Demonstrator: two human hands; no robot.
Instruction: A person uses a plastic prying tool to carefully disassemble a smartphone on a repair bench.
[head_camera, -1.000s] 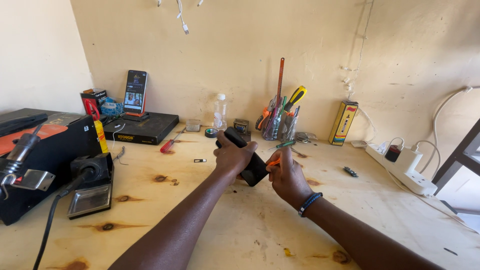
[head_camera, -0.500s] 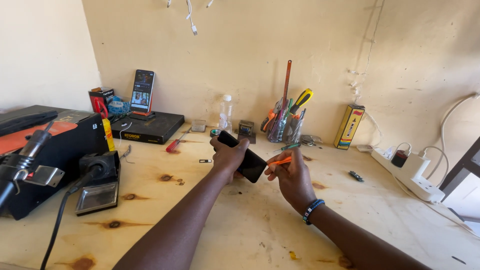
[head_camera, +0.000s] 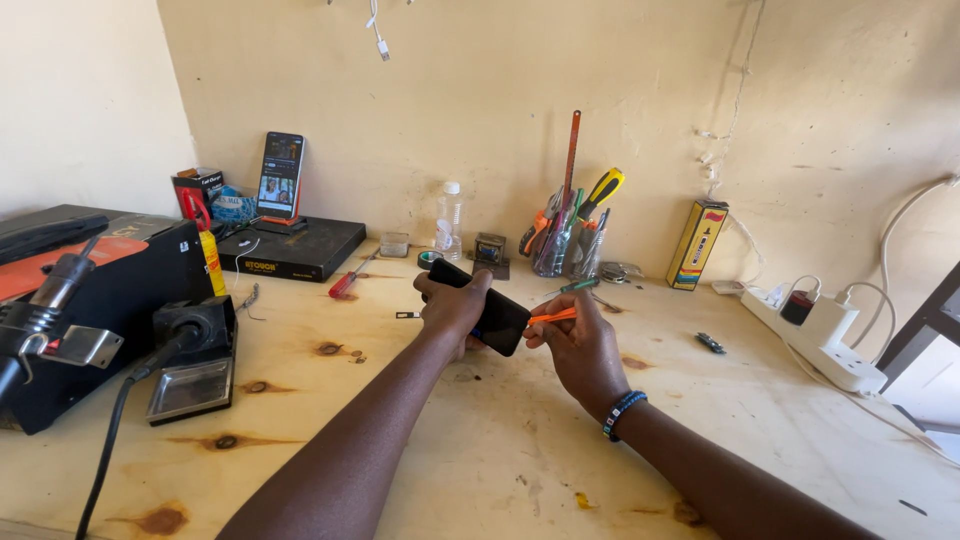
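Above the middle of the worktop (head_camera: 480, 430), I am watching the left hand (head_camera: 452, 305) gripping a dark phone (head_camera: 490, 312) and holding it up off the wood. Its fingers are wrapping over the phone's upper left end, so that hand is closed firmly on it. The phone's long axis is running from upper left, by the thumb, down to the right, and its lower right corner is pointing straight at the right hand (head_camera: 580, 345). That right hand is pinching a thin orange tool (head_camera: 552, 316) between thumb and fingers, the rest of the fingers curled in. The tool is lying nearly level, its tip aimed left and sitting just at the phone's lower right edge; I cannot tell whether it is touching. So the right hand is the nearer one to that free edge, and the tool is lining up almost across the phone's short side. A jar of tools (head_camera: 565, 250) is standing well behind both hands, near the wall.
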